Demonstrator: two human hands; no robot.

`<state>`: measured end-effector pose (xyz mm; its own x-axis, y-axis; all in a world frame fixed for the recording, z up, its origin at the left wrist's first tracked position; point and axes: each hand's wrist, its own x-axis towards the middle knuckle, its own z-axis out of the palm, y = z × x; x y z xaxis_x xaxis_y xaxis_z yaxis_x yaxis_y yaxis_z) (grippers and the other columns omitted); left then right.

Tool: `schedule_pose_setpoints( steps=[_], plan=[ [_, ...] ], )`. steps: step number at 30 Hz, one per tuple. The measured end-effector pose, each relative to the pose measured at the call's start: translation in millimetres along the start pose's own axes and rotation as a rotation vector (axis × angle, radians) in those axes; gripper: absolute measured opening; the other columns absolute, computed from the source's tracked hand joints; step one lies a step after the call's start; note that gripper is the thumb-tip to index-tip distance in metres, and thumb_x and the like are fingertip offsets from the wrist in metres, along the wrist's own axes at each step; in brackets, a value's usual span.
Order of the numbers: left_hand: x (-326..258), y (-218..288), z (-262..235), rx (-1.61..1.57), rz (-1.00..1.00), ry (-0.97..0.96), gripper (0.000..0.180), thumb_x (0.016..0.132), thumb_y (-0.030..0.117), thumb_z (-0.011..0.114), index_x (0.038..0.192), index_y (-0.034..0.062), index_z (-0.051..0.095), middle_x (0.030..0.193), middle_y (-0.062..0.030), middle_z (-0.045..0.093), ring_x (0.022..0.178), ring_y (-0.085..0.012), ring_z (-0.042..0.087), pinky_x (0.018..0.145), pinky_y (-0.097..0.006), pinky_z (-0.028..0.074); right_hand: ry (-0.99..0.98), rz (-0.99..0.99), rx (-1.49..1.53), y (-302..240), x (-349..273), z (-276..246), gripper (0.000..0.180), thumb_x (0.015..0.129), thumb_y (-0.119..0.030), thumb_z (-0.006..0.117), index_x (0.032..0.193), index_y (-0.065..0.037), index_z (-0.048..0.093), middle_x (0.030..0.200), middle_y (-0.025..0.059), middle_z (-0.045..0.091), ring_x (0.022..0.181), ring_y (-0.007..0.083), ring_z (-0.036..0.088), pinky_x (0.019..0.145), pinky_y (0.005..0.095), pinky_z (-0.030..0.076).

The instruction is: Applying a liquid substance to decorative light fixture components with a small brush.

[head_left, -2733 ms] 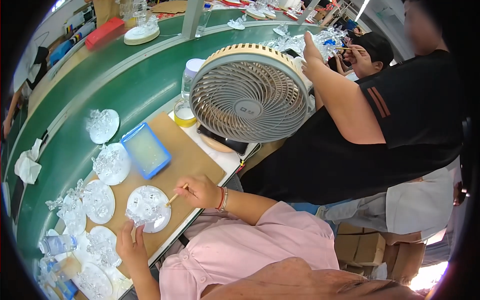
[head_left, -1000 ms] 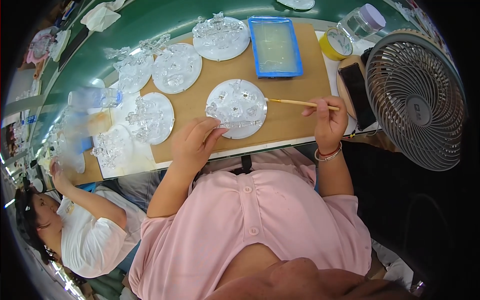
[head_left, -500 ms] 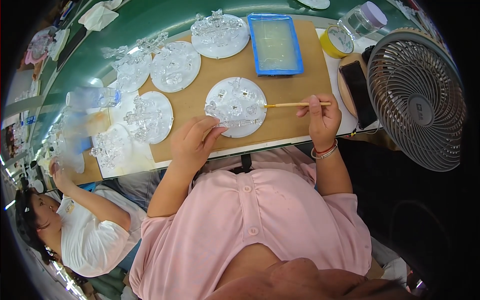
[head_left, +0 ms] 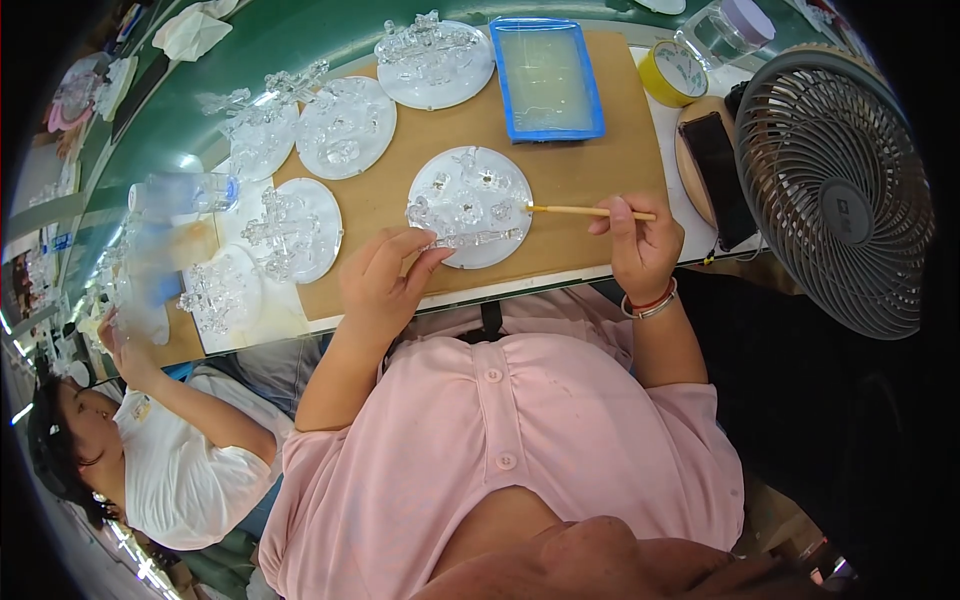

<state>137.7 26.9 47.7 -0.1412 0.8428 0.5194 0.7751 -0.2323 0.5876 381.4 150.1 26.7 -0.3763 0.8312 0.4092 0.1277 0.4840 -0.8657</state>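
My left hand (head_left: 385,272) pinches one end of a clear ridged plastic stick (head_left: 482,240) between thumb and fingers. The stick lies across the near part of a round white disc (head_left: 508,185), which bears several small clear pieces. In my right hand (head_left: 645,240) is a thin wooden-handled brush (head_left: 580,211), its tip pointing left. That tip is at the disc's right edge, near the stick's far end; whether it touches either cannot be made out.
Beyond the disc stands a blue-rimmed tray (head_left: 557,135) with pale translucent contents. Several other discs (head_left: 375,110) with clear parts are at left and back. Tape (head_left: 672,75), a lidded jar (head_left: 722,38), a black phone (head_left: 718,180) and a fan (head_left: 845,205) stand right. A co-worker (head_left: 190,430) sits left.
The whole view has shifted slightly, with the table things a little higher in the picture. Both hands keep their holds on the stick and the brush, with hardly any movement.
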Motion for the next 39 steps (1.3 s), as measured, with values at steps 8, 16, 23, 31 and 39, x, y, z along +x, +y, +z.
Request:
schedule_pose_setpoints(
  steps=[8,16,23,31,39],
  plan=[
    [-3,3,3,-0.007,-0.035,0.0,0.027,0.067,0.001,0.082,0.087,0.0025,0.064,0.078,-0.0099,0.066,0.066,-0.0181,0.063,0.058,-0.026,0.049,-0.084,-0.126,-0.159,-13,-12,-3,0.004,0.093,-0.002,0.053,0.093,0.003,0.052,0.072,0.0118,0.065,0.06,0.0144,0.064,0.055,0.0251,0.05],
    [-10,6,13,-0.019,0.054,-0.002,0.034,0.067,0.009,0.083,0.095,0.0043,0.065,0.087,-0.0094,0.065,0.068,-0.0214,0.059,0.06,-0.03,0.048,-0.081,-0.325,-0.139,-20,-6,0,0.007,0.089,0.004,0.054,0.095,0.001,0.05,0.069,0.012,0.064,0.059,0.0207,0.064,0.054,0.0291,0.05],
    [8,1,-8,0.02,0.022,0.019,0.035,0.075,0.007,0.076,0.108,0.0041,0.064,0.106,-0.0123,0.061,0.08,-0.0239,0.059,0.068,-0.032,0.048,-0.139,-0.32,-0.173,-19,-9,7,0.005,0.089,0.002,0.055,0.092,0.001,0.052,0.069,0.0114,0.064,0.06,0.0205,0.064,0.056,0.0295,0.051],
    [12,1,-9,-0.005,-0.182,-0.217,0.033,0.077,0.004,0.073,0.109,0.0064,0.065,0.096,-0.0063,0.069,0.084,-0.0212,0.063,0.075,-0.031,0.05,-0.146,-0.343,-0.193,-21,-8,4,0.003,0.089,0.002,0.056,0.09,0.002,0.052,0.073,0.0123,0.065,0.06,0.0197,0.064,0.057,0.0286,0.051],
    [6,3,-9,-0.08,-0.264,-0.195,0.027,0.073,0.004,0.077,0.099,0.0061,0.068,0.093,-0.0054,0.07,0.076,-0.0172,0.063,0.07,-0.028,0.05,-0.076,-0.217,-0.222,-15,-9,-4,0.002,0.09,0.001,0.055,0.089,0.001,0.054,0.075,0.0115,0.066,0.061,0.0176,0.065,0.055,0.026,0.05]
  ],
)
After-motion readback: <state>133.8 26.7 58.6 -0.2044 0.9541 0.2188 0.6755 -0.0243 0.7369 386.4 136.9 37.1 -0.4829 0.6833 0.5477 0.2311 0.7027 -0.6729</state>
